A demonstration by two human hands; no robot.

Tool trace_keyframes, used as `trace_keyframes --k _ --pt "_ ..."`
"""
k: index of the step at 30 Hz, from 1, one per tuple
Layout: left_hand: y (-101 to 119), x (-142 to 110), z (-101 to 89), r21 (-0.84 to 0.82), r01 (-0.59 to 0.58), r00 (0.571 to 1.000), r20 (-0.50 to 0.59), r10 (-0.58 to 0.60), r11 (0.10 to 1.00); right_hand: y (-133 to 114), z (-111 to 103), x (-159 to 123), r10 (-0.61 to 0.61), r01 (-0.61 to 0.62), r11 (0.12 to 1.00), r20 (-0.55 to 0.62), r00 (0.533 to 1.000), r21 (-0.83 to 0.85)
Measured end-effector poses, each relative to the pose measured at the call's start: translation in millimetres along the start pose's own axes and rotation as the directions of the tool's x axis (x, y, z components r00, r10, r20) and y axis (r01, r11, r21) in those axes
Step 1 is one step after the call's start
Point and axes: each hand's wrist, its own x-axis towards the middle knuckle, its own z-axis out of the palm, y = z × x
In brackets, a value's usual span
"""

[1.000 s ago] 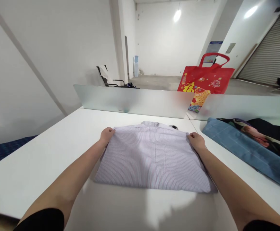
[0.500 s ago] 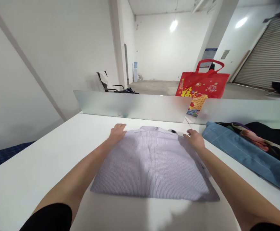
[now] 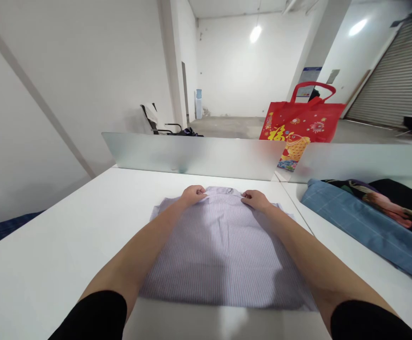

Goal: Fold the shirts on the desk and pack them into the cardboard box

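Observation:
A pale lilac striped shirt [image 3: 223, 250] lies folded on the white table [image 3: 67, 241], with its collar [image 3: 223, 191] at the far side. My left hand [image 3: 193, 194] pinches the shirt just left of the collar, thumb and fingers together. On the collar's other side, my right hand [image 3: 256, 199] is closed on the shirt's shoulder in the same way. Folded edges of the shirt stick out past both wrists. My forearms cover parts of its two sides.
Folded blue cloth [image 3: 365, 231] and dark flowered clothing [image 3: 386, 203] lie at the right. A frosted divider [image 3: 192, 153] runs along the table's back, with a red gift bag [image 3: 301, 120] behind it. Dark blue fabric [image 3: 7, 229] shows at the left edge.
Both hands have moved inward from the shirt's outer corners to either side of the collar and closed on it. The shirt's front edge has shifted slightly toward me.

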Motion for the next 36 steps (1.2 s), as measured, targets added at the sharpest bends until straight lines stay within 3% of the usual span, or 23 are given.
trace_keyframes --k 4,8,12,15,18,21,25,27,28,31,32,33,36 --pt "2.1 1.7 0.5 -0.003 0.002 0.989 -0.145 -0.003 1.000 4.0 1.3 -3.2 -0.007 0.017 0.996 -0.101 0.995 0.091" --pt "6.0 1.9 9.2 0.098 0.024 0.958 -0.286 0.005 0.995 5.7 3.1 -5.8 0.018 0.014 0.989 -0.205 0.979 0.149" --pt "13.4 -6.9 20.7 0.219 -0.057 0.934 -0.333 0.130 0.974 7.0 5.2 -7.3 0.013 0.018 0.984 -0.173 0.985 0.180" --pt "19.0 -11.0 27.5 0.303 -0.198 0.944 -0.199 0.265 0.932 5.9 6.1 -9.9 0.006 0.017 0.985 -0.130 0.991 0.172" --pt "19.4 -6.6 31.7 0.332 -0.148 0.980 -0.075 0.183 0.932 3.0 5.2 -12.5 -0.013 0.028 0.989 -0.104 0.995 0.146" --pt "15.5 0.8 34.4 0.327 0.000 0.996 -0.087 0.030 0.945 0.1 4.4 -12.7 -0.009 0.015 0.996 -0.075 0.997 0.082" --pt "19.7 -2.7 37.4 0.351 0.067 0.986 -0.166 -0.009 0.934 -2.8 7.2 -10.9 0.065 -0.070 0.996 -0.076 0.995 -0.060" --pt "28.3 -12.1 39.6 0.390 0.011 0.970 -0.229 0.085 0.921 -6.6 9.4 -12.0 0.101 -0.115 0.985 -0.112 0.989 -0.130" --pt "33.0 -17.9 41.1 0.400 -0.070 0.960 -0.221 0.170 0.914 -9.6 10.5 -13.9 0.106 -0.128 0.979 -0.136 0.985 -0.159" --pt "41.3 -34.0 48.2 0.305 -0.423 0.894 -0.013 0.448 0.853 -21.8 14.9 -27.2 0.049 -0.089 0.970 -0.179 0.983 -0.225" --pt "40.9 -37.5 51.2 0.257 -0.490 0.868 0.055 0.493 0.833 -25.1 16.6 -34.7 0.004 -0.047 0.969 -0.175 0.985 -0.242" --pt "38.8 -39.8 54.2 0.235 -0.503 0.864 0.100 0.494 0.832 -26.7 17.8 -43.6 -0.054 0.011 0.966 -0.158 0.986 -0.260" --pt "25.3 -41.0 60.7 0.303 -0.319 0.947 0.144 0.288 0.898 -14.3 13.6 -74.4 -0.151 0.122 0.940 -0.070 0.986 -0.320"
